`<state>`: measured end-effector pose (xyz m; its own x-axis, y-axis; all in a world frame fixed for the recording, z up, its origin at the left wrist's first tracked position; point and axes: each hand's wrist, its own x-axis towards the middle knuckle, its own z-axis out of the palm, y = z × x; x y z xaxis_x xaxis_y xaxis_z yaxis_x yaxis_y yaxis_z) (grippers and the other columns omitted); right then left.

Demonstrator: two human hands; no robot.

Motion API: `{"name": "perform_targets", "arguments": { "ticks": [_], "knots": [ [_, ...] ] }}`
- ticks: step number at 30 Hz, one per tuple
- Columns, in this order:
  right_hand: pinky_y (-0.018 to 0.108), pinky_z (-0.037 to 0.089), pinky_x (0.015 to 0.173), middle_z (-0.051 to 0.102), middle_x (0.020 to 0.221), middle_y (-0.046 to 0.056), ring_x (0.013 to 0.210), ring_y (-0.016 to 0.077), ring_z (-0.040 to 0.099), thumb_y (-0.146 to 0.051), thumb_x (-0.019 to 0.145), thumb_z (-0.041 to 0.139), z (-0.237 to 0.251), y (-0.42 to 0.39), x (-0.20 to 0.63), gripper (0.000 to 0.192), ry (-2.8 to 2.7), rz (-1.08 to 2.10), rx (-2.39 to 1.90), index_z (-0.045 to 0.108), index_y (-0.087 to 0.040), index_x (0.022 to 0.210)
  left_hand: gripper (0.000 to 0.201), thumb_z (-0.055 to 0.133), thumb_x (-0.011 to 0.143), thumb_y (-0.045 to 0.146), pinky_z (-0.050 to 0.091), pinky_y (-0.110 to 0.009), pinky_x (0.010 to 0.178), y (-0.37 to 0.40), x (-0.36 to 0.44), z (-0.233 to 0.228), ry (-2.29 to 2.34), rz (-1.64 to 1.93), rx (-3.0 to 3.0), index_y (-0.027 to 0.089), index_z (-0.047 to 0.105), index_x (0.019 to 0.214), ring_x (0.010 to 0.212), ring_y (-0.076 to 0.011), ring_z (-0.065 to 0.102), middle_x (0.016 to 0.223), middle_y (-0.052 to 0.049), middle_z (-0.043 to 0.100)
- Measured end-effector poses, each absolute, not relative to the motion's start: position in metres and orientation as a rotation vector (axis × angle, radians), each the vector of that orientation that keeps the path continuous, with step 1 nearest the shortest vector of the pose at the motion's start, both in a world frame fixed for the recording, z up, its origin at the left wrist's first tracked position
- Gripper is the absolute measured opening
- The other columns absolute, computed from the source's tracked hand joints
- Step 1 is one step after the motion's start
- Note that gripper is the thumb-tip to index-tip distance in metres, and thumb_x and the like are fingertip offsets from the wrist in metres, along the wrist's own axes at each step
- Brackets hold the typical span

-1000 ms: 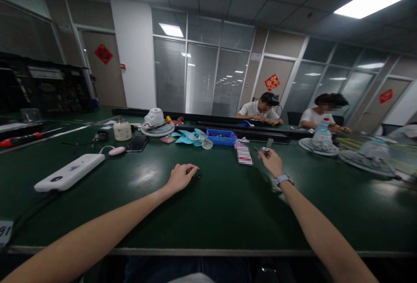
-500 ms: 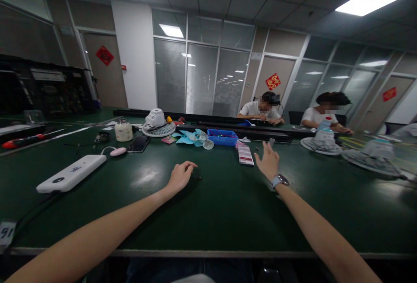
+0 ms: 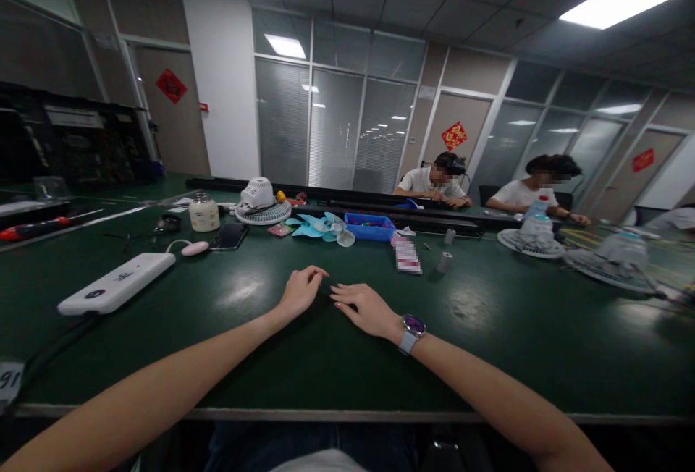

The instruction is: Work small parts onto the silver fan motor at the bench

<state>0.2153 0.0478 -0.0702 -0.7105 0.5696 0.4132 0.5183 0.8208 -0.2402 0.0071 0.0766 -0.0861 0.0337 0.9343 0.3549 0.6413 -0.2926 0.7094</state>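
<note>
My left hand [image 3: 301, 291] rests on the green tabletop [image 3: 260, 371]. Its fingers are loosely bent, the forefinger stretched to the right, and I make out nothing in its grasp. Close beside its fingertips is my right hand [image 3: 369, 310], palm down with fingers extended and apart, low over the table; a watch [image 3: 413, 325] is on that wrist. Any small thing under the right fingertips is hidden. Farther off to the right stand two small grey cylinders, a nearer one [image 3: 444, 262] and a farther one [image 3: 449, 237], by a pink-and-white packet [image 3: 407, 255].
Along the back are a blue tray [image 3: 371, 228], light-blue fan blades [image 3: 318, 226], a white fan part [image 3: 259, 200], a phone [image 3: 229, 237] and a cream jar [image 3: 204, 213]. A white power strip [image 3: 116, 284] lies left. More fan parts [image 3: 532, 240] stand right; two people sit opposite.
My right hand has come back from beside the packet to my left fingertips. The nearer cylinder now shows where that hand was. A small dark thing near my left fingers no longer shows clearly.
</note>
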Motion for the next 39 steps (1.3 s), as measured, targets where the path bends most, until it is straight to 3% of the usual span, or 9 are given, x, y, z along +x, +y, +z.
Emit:
{"name": "perform_targets", "arguments": {
  "ticks": [5, 9, 14, 18, 23, 39],
  "knots": [
    [0.039, 0.046, 0.094, 0.072, 0.114, 0.0, 0.106, 0.02, 0.066, -0.018, 0.091, 0.053, -0.07, 0.048, 0.213, 0.031, -2.476, 0.159, -0.845, 0.069, -0.03, 0.114, 0.034, 0.039, 0.089, 0.034, 0.046, -0.033, 0.078, 0.075, 0.007, -0.084, 1.604, 1.137, 1.965, 0.023, 0.071, 0.096, 0.088, -0.0238, 0.064, 0.082, -0.003, 0.071],
    [0.037, 0.048, 0.089, 0.073, 0.11, -0.001, 0.098, 0.0202, 0.067, -0.02, 0.091, 0.053, -0.058, 0.059, 0.229, 0.031, -2.379, 0.035, -0.925, 0.069, -0.032, 0.116, 0.036, 0.038, 0.09, 0.035, 0.046, -0.034, 0.078, 0.072, 0.006, -0.082, 1.602, 1.125, 1.979, 0.023, 0.071, 0.097, 0.088, -0.0247, 0.063, 0.085, -0.004, 0.071],
    [0.036, 0.047, 0.087, 0.073, 0.111, 0.005, 0.1, 0.0238, 0.065, -0.031, 0.093, 0.049, -0.031, 0.104, 0.315, 0.031, -1.909, -0.317, -1.342, 0.07, -0.028, 0.116, 0.037, 0.038, 0.091, 0.036, 0.046, -0.033, 0.075, 0.071, 0.006, -0.081, 1.572, 1.099, 1.984, 0.022, 0.071, 0.099, 0.09, -0.0249, 0.063, 0.086, -0.005, 0.07],
    [0.034, 0.048, 0.077, 0.074, 0.104, 0.008, 0.09, 0.0251, 0.067, -0.031, 0.091, 0.05, -0.024, 0.135, 0.392, 0.032, -1.534, -0.499, -1.713, 0.071, -0.024, 0.114, 0.036, 0.038, 0.091, 0.034, 0.045, -0.032, 0.074, 0.072, 0.007, -0.082, 1.604, 1.074, 1.99, 0.022, 0.071, 0.099, 0.087, -0.0239, 0.062, 0.084, -0.004, 0.069],
    [0.032, 0.045, 0.069, 0.075, 0.099, 0.008, 0.083, 0.0242, 0.067, -0.029, 0.088, 0.052, -0.037, 0.15, 0.433, 0.031, -1.419, -0.509, -1.84, 0.072, -0.026, 0.112, 0.035, 0.039, 0.091, 0.033, 0.044, -0.031, 0.072, 0.073, 0.008, -0.082, 1.627, 1.061, 1.986, 0.022, 0.071, 0.099, 0.083, -0.0233, 0.061, 0.083, -0.004, 0.068],
    [0.034, 0.047, 0.071, 0.074, 0.098, 0.01, 0.086, 0.0264, 0.068, -0.038, 0.09, 0.049, -0.053, 0.158, 0.439, 0.034, -1.48, -0.464, -1.901, 0.071, -0.026, 0.113, 0.035, 0.038, 0.091, 0.034, 0.042, -0.03, 0.071, 0.07, 0.007, -0.081, 1.595, 1.049, 2.004, 0.022, 0.07, 0.099, 0.08, -0.0221, 0.061, 0.082, -0.003, 0.068]
  ]
}}
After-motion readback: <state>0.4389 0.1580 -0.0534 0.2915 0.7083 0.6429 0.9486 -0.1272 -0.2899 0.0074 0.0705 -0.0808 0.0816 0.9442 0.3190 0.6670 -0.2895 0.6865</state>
